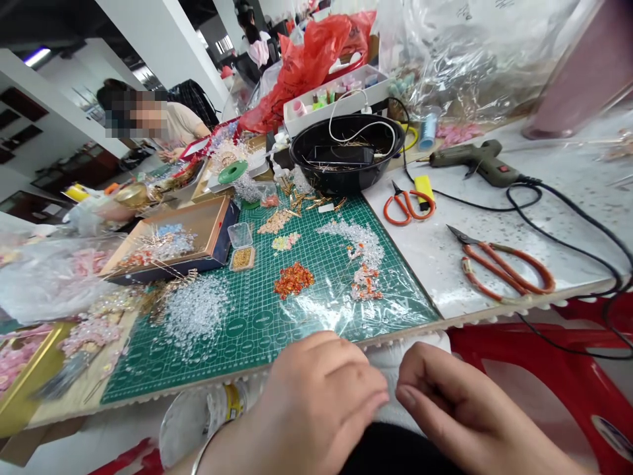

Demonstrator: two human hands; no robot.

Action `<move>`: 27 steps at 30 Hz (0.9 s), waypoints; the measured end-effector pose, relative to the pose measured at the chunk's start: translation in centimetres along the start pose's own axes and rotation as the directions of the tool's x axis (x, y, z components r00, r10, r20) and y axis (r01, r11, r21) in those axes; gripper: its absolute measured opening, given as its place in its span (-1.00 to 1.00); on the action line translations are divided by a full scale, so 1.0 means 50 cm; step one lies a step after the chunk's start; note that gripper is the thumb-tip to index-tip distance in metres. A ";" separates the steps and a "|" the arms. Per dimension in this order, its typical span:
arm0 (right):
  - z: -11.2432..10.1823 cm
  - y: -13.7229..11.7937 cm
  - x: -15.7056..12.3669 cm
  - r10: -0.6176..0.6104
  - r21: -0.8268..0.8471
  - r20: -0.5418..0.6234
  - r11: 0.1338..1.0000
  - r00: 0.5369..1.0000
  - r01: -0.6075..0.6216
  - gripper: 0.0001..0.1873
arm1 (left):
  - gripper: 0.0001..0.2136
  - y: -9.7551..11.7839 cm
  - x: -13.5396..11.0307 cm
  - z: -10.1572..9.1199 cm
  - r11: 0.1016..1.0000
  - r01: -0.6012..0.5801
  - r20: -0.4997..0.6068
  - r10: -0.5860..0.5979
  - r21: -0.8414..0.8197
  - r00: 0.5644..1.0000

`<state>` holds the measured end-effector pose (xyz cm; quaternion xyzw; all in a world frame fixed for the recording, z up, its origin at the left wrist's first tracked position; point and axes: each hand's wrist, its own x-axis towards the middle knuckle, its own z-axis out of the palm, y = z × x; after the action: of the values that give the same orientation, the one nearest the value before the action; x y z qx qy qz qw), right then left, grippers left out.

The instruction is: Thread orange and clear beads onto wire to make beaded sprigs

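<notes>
My left hand (324,396) is closed in front of the table's near edge, its fingers bent and pressed together. To its right my right hand (455,399) is curled, thumb against the bent forefinger. A small gap separates the two hands, and whatever either may hold is hidden or too small to see. Beyond them lies a green cutting mat (257,349). On it are a pile of orange beads (293,280), a spread of clear beads (363,241), a small cluster of clear and orange pieces (366,284) and a larger heap of clear beads (198,313).
Orange-handled pliers (509,267), small scissors (408,204) and a glue gun (482,161) with a trailing cord lie right. A black basin (346,178) holds a phone. Left stands an open box (217,227) of wired pieces. A person (178,125) sits across; a red stool (568,396) stands right.
</notes>
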<state>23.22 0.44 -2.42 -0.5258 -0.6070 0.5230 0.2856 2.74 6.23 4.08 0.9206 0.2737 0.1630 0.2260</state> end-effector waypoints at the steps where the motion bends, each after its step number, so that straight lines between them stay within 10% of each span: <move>1: 0.002 0.005 -0.003 0.015 0.004 -0.004 1.000 1.000 -0.015 -0.72 | -0.96 -0.009 0.006 -0.005 1.000 0.025 -0.003 -0.025 0.005 1.000; 8: 0.000 0.012 -0.017 0.058 0.096 -0.043 0.994 0.997 -0.054 -0.65 | -0.78 -0.188 0.142 -0.067 0.837 0.433 -0.169 -0.398 0.334 0.902; 13: -0.020 0.011 -0.012 0.170 0.369 -0.169 0.924 0.971 -0.097 -0.57 | -0.77 -0.294 0.226 -0.039 0.786 0.427 -0.106 -0.427 0.448 0.898; 22: -0.060 0.005 0.000 0.279 0.939 0.030 0.322 0.960 -0.123 -0.66 | -0.80 -0.342 0.228 -0.021 0.720 0.513 -0.159 -0.502 0.468 0.850; 27: -0.057 0.005 -0.002 0.265 0.964 0.080 0.223 0.961 -0.142 -0.73 | -0.82 -0.339 0.232 -0.021 0.738 0.503 -0.140 -0.498 0.450 0.856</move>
<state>25.90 1.29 -1.81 -0.3419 -0.0719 0.7887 0.5059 4.23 25.95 -1.55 0.8388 0.5429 0.0295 0.0293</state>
